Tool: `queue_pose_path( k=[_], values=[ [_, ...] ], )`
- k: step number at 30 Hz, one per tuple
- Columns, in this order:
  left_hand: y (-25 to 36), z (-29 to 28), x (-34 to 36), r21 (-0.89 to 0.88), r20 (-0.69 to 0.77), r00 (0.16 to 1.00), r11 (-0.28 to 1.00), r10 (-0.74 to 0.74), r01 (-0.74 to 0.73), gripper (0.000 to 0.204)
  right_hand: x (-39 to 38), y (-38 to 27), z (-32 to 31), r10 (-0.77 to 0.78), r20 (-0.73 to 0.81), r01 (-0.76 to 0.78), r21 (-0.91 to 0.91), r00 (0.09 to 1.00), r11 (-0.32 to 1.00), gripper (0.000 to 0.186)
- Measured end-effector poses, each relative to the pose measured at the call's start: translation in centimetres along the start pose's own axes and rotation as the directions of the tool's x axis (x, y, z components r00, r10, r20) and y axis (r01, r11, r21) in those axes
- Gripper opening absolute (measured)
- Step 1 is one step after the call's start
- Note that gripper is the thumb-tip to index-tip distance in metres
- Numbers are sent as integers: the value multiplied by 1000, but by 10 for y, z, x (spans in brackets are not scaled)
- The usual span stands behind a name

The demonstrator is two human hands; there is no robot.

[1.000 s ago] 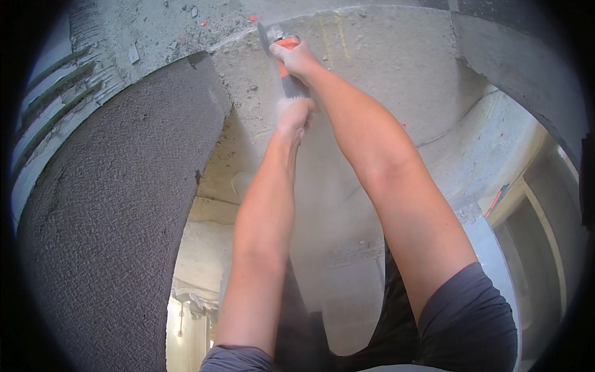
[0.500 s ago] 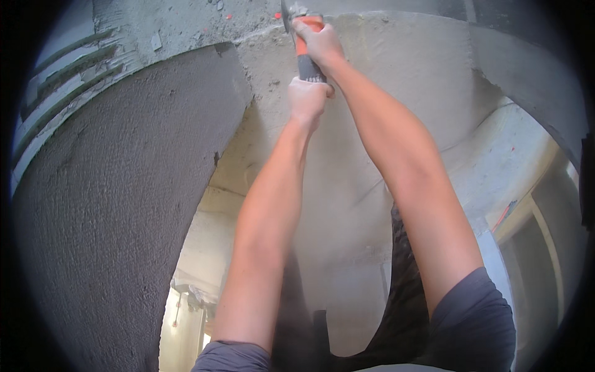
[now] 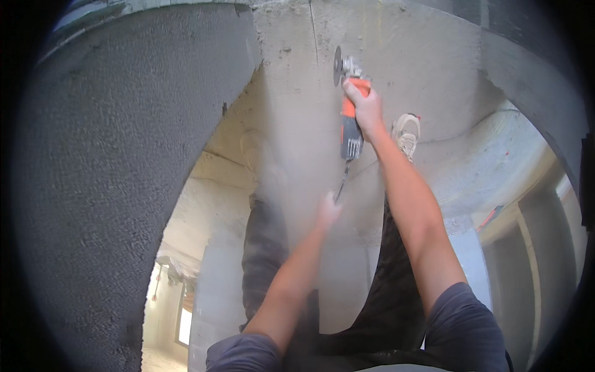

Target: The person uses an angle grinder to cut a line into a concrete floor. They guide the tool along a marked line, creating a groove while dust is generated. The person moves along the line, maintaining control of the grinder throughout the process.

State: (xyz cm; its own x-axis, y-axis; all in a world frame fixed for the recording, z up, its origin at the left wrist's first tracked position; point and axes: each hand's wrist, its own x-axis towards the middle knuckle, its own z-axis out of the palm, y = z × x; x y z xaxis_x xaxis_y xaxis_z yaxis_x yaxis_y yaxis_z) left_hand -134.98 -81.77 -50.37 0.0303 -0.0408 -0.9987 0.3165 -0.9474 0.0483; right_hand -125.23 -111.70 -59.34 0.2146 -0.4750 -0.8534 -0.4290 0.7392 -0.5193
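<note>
The dark rough wall [image 3: 118, 161] fills the space to the left of both hands, its outer edge lost in the black rim. Beneath and beyond the hands spreads the pale floor [image 3: 427, 56], with a thin dark line running across it ahead of the right hand; dust haze blurs it around the left hand. Nearer the body than the hands, the dark trousers [image 3: 396, 297] show two legs; the left foot is hard to make out in the haze. The grinder [image 3: 351, 127], orange and dark grey, is in the right hand [image 3: 365, 106], which is clamped around its orange front part and hides some of it. The left hand [image 3: 330, 212] is apart from the right, nearer the body, at the cord [image 3: 343, 180]; its fingers are blurred, so I cannot tell whether they are closed on it. Just right of the right hand, a light shoe [image 3: 406, 131] stands partly hidden by the forearm. The disc [image 3: 338, 66] is just ahead of the right hand; whether it touches the floor cannot be told.
</note>
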Motion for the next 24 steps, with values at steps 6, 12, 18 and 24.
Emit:
queue_pose_path(
  k=[6,12,18,24],
  values=[
    [-103,59,-61,-124,28,983,975,-180,182,62,-57,94,-18,135,-19,-136,-191,991,972,52],
    [-73,46,-3,-158,-127,960,950,250,-268,78,-78,138,-11,92,-36,-99,-335,995,937,47],
    [67,-5,34,-689,109,987,725,114,-8,48,-27,157,-16,22,-60,-46,-430,998,902,46],
    [110,-19,67,-581,-168,975,785,145,-217,29,10,110,14,-26,50,40,-284,998,958,49]
  ],
)
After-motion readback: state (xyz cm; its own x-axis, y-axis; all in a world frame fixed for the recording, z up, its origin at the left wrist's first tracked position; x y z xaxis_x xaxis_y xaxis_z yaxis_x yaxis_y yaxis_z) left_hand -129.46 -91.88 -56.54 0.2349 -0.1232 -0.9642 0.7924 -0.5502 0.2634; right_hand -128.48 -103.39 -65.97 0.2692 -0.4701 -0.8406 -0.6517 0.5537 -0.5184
